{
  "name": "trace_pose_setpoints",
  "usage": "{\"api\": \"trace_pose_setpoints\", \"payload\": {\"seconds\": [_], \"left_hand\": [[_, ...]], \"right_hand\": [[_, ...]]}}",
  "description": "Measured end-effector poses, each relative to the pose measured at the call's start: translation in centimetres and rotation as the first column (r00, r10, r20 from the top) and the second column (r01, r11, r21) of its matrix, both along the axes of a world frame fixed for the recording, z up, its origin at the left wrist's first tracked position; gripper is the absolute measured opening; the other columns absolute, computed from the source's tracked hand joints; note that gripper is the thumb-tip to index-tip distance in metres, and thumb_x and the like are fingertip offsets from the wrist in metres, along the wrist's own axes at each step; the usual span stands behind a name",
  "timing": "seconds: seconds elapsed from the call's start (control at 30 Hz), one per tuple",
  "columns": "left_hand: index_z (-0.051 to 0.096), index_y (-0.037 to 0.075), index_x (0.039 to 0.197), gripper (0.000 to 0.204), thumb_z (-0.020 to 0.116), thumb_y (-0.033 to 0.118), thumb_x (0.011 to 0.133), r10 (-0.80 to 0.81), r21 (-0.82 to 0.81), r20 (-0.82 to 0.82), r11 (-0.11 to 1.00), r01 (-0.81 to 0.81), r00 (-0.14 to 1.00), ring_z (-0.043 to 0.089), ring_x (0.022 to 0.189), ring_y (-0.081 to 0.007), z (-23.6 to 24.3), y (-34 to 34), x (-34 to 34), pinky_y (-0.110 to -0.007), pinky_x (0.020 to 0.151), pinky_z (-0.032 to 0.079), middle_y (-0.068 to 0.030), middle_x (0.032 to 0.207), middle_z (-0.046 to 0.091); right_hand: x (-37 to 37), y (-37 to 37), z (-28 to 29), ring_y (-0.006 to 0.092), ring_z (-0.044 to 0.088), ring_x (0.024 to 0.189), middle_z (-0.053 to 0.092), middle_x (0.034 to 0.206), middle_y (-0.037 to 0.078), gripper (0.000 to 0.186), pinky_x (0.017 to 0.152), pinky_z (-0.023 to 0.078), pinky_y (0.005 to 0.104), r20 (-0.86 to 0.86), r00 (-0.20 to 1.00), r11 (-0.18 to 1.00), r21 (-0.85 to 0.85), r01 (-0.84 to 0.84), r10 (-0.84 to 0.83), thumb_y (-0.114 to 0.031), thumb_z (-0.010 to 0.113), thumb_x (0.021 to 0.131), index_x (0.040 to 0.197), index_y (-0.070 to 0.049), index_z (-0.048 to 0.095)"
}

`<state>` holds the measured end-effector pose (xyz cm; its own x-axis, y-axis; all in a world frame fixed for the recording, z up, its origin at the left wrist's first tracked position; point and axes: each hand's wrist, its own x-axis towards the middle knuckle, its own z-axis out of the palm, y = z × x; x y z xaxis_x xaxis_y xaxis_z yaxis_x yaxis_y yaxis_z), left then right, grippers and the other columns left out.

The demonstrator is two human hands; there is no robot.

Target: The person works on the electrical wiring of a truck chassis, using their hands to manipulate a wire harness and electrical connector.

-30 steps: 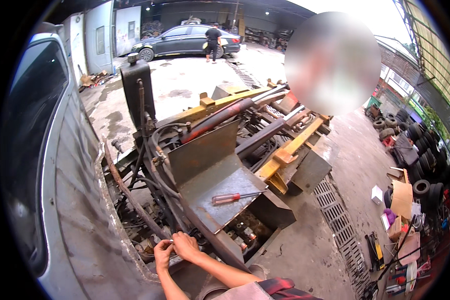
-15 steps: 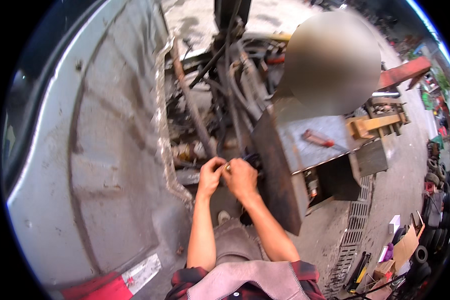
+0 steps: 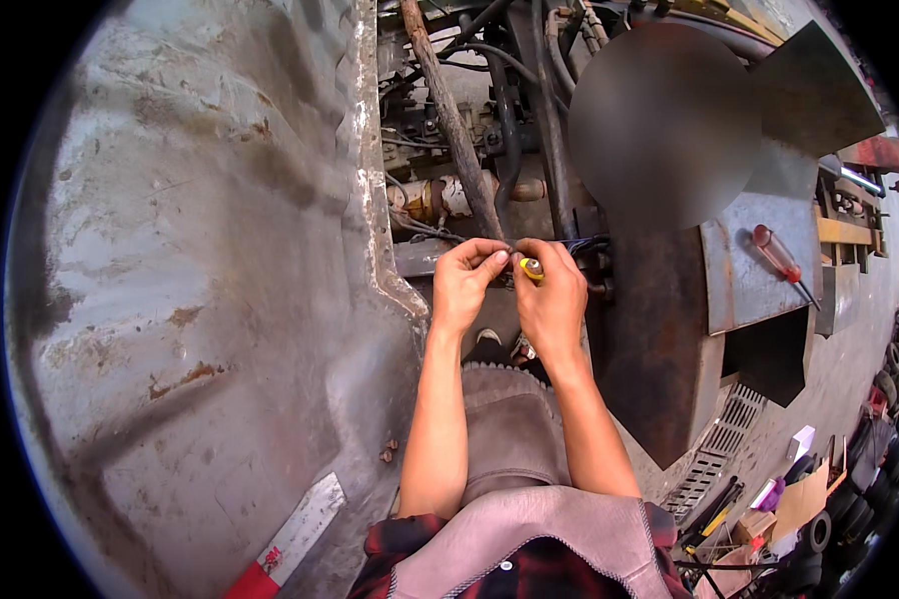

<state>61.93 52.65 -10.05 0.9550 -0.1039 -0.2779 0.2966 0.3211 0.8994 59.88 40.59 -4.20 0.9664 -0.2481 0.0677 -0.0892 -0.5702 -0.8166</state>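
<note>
My left hand (image 3: 467,280) is closed in a pinch, thumb against forefinger, on something too small to make out, perhaps a thin dark strand. Its fingertips almost meet those of my right hand (image 3: 553,299). Held in the curled fingers of the right is a small yellow object with a round metallic-looking end (image 3: 533,269); its kind is unclear. Both hands are in front of an engine bay, just below the lower end of a rusty pipe (image 3: 449,115). Dark cables (image 3: 428,230) run close to my left fingertips.
A large dented grey metal panel (image 3: 220,240) stands at my left. To the right is a steel box-like piece (image 3: 759,265) with a red-handled screwdriver (image 3: 775,251) on top. A blurred round patch hides the area above it. Floor grating (image 3: 704,469), cardboard (image 3: 801,504) and tyres (image 3: 817,534) are lower right.
My view has shifted, so the engine bay and steel box appear nearer and farther right. Both hands stay together in a pinch; the yellow object shows more clearly now.
</note>
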Motion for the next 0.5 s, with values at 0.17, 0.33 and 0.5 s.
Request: {"api": "trace_pose_setpoints", "payload": {"seconds": [0.17, 0.33, 0.5], "left_hand": [[0.066, -0.005, 0.098, 0.012, 0.067, 0.003, 0.090, -0.021, 0.030, -0.012, 0.999, 0.021, 1.000, 0.065, 0.081, -0.0101, 0.7, 0.5, 0.8, -0.023, 0.075, 0.052, -0.0062, 0.089, 0.070], [0.064, -0.004, 0.097, 0.010, 0.067, 0.003, 0.090, -0.037, 0.062, -0.015, 0.997, 0.038, 0.999, 0.064, 0.082, -0.0097, 0.8, 0.3, 0.9, -0.024, 0.074, 0.052, -0.0055, 0.089, 0.069], [0.062, -0.003, 0.098, 0.013, 0.067, 0.005, 0.091, -0.067, 0.113, -0.011, 0.991, 0.068, 0.998, 0.063, 0.084, -0.0101, 0.7, 0.5, 0.7, -0.024, 0.077, 0.052, -0.0054, 0.090, 0.068]], "right_hand": [[0.8, 0.6, -0.2, 0.0345, 0.064, 0.083, 0.064, 0.093, 0.011, 0.014, 0.070, 0.050, 0.0399, -0.016, 0.999, 0.999, -0.034, -0.036, 0.036, -0.007, 0.068, 0.083, 0.097, -0.007, 0.066], [1.2, 0.2, -0.4, 0.0320, 0.064, 0.081, 0.064, 0.089, 0.011, 0.012, 0.070, 0.049, 0.0386, 0.018, 0.999, 0.999, -0.003, -0.041, 0.041, -0.006, 0.068, 0.083, 0.094, -0.005, 0.066], [1.1, 0.5, -0.7, 0.0322, 0.065, 0.081, 0.065, 0.089, 0.014, 0.010, 0.070, 0.050, 0.0370, 0.038, 0.999, 0.998, 0.050, -0.036, 0.034, -0.003, 0.068, 0.083, 0.093, -0.001, 0.065]]}}
